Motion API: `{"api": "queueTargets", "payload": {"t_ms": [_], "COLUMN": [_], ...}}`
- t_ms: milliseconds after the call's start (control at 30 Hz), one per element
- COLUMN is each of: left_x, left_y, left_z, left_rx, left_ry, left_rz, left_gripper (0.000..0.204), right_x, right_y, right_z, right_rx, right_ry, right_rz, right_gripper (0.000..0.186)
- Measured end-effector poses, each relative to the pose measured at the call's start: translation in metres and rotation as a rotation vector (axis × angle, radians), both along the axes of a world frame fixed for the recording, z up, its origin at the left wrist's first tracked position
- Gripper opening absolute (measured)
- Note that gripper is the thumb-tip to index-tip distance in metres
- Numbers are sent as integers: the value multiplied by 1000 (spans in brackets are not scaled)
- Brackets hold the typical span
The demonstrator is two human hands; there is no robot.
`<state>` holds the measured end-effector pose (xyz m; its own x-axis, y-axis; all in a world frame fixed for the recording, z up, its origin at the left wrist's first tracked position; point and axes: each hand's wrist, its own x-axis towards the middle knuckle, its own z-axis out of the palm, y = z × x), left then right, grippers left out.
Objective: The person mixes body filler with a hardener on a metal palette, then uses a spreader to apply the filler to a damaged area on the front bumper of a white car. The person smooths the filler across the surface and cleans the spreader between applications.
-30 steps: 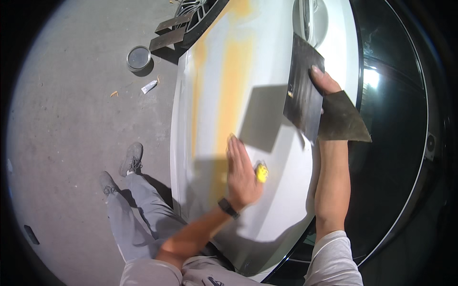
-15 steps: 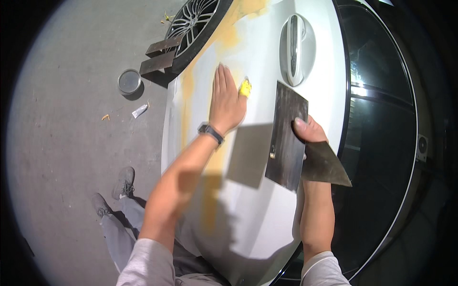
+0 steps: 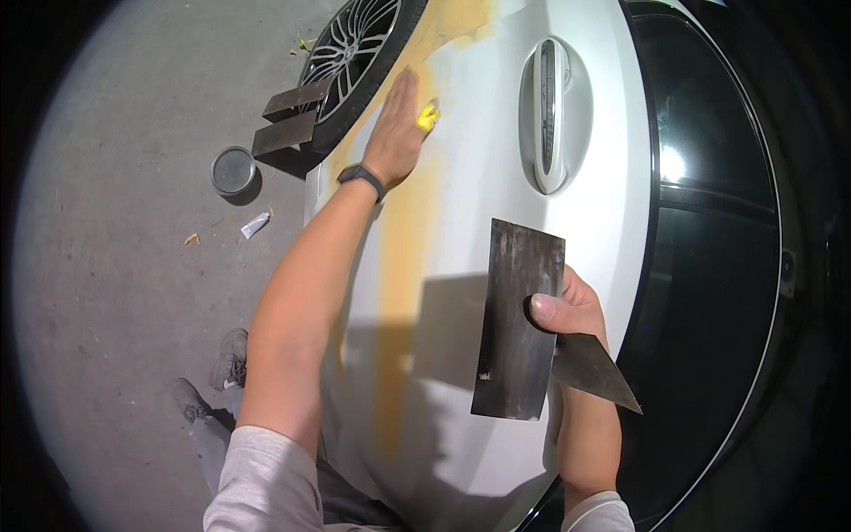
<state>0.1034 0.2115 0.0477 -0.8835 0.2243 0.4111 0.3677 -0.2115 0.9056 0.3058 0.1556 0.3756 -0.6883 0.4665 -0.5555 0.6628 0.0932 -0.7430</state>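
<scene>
My left hand (image 3: 394,124) lies with fingers stretched out on the filler-streaked side of the white car (image 3: 474,160), near the wheel arch, with a yellow wrapping (image 3: 428,115) on its thumb. Orange filler (image 3: 399,266) runs in a long band beneath and below it. My right hand (image 3: 572,301) grips two dark, flat metal spreaders: one upright in the picture (image 3: 510,363), its thumb across it, and another angled out to the lower right (image 3: 594,363). Most of that hand's fingers are hidden behind the plates. The recessed door handle (image 3: 548,115) is above it.
An alloy wheel (image 3: 353,51) is at the top, with more metal plates (image 3: 285,135) propped beside it. A round tin (image 3: 234,171), a white tube (image 3: 254,224) and scraps lie on the concrete floor (image 3: 124,293). Dark window glass (image 3: 709,284) fills the right side. My shoes show at lower left.
My left hand has slid up the panel toward the wheel arch, its arm now more stretched out. My right hand, still holding the spreaders, is lower in the picture, farther below the door handle.
</scene>
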Motion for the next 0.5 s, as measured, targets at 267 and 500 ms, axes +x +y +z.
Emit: {"api": "queueTargets", "payload": {"t_ms": [267,500], "left_x": [79,-31], "left_y": [-44,4], "left_z": [-40,63], "left_rx": [-218,-144], "left_ry": [-330,198], "left_rz": [-128,-19], "left_gripper": [69,74], "right_x": [-1,-4], "right_y": [9,8], "right_z": [-3,1], "right_rx": [-120,-178], "right_ry": [-25,-66], "right_rz": [78,125], "right_gripper": [43,51]}}
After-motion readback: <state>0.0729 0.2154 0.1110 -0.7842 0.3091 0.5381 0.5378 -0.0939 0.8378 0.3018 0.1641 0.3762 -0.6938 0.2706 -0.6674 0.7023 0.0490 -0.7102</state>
